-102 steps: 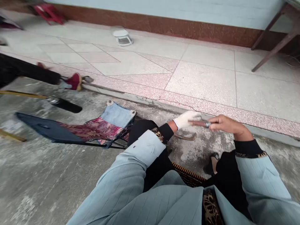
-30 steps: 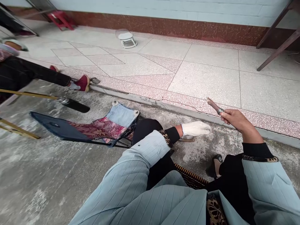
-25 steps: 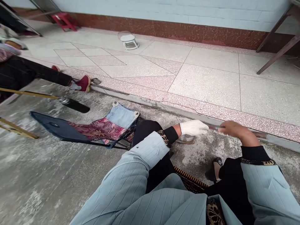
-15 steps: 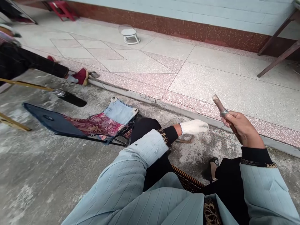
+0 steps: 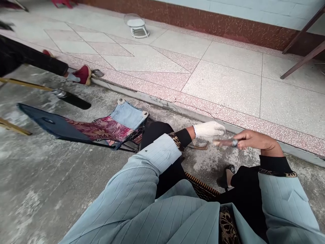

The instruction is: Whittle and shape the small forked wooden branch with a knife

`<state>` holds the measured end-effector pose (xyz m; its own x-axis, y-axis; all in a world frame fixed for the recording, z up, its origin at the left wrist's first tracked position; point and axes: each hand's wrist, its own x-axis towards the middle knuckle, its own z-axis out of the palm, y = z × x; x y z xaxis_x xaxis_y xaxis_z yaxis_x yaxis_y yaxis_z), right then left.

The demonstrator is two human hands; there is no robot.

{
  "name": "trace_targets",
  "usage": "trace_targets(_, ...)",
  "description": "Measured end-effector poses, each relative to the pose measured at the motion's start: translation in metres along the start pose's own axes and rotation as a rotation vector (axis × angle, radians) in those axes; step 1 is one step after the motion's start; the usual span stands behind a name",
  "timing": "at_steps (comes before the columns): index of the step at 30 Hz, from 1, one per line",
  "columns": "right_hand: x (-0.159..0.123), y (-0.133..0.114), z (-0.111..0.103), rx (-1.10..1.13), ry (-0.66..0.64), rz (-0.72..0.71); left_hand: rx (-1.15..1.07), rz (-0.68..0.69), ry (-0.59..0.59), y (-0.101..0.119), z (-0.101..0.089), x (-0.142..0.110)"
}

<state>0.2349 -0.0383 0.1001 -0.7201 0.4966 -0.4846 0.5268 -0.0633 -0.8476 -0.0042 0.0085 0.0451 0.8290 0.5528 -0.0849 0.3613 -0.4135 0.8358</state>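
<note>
My left hand, in a white knitted glove, is closed with its fingers curled down. What they hold, if anything, is hidden. My right hand is bare and wrapped around a short brown wooden stick with a grey band wound round it. The stick's pale end points left and lies just below the gloved fingers; I cannot tell whether it touches anything. Under my left wrist, a second brown wooden piece shows low down near the ground, partly hidden by my sleeve.
A folding chair with floral cloth stands to my left. Beyond it are another person's leg and red shoe and a yellow pole. A low concrete step runs across ahead. A small white stool stands on the tiles.
My right hand has swung down and left, tipping the stick from upright to nearly level beside the gloved hand. My left hand stays closed in about the same place. The view has shifted slightly.
</note>
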Motion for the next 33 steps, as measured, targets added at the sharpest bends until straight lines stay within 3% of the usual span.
trace_targets(3,-0.003,-0.001,-0.002,0.094,0.349,-0.066,0.033,0.008,-0.035,0.0,0.008,0.005)
trace_targets(6,0.0,0.005,-0.005,0.128,0.651,-0.034,0.078,0.074,-0.095,0.001,0.015,0.007)
trace_targets(10,0.006,0.018,-0.013,-0.09,0.843,0.196,0.065,0.106,-0.179,0.005,0.017,0.007)
trace_targets(13,0.006,0.026,-0.018,-0.357,0.789,0.353,0.139,0.092,-0.17,0.007,0.013,0.01)
trace_targets(15,0.003,0.029,-0.019,-0.46,0.66,0.392,0.238,0.078,-0.108,0.008,0.007,0.013)
trace_targets(20,-0.005,0.027,-0.014,-0.351,0.217,0.354,0.349,0.112,-0.063,0.015,-0.003,0.025)
trace_targets(23,-0.006,0.024,-0.01,-0.299,0.062,0.278,0.354,0.179,-0.056,0.019,-0.003,0.033)
trace_targets(30,-0.02,0.015,-0.009,-0.117,0.001,0.059,0.171,0.101,-0.007,0.022,-0.002,0.048)
trace_targets(33,-0.025,0.01,-0.005,-0.021,0.118,-0.04,0.0,0.062,-0.015,0.022,0.004,0.047)
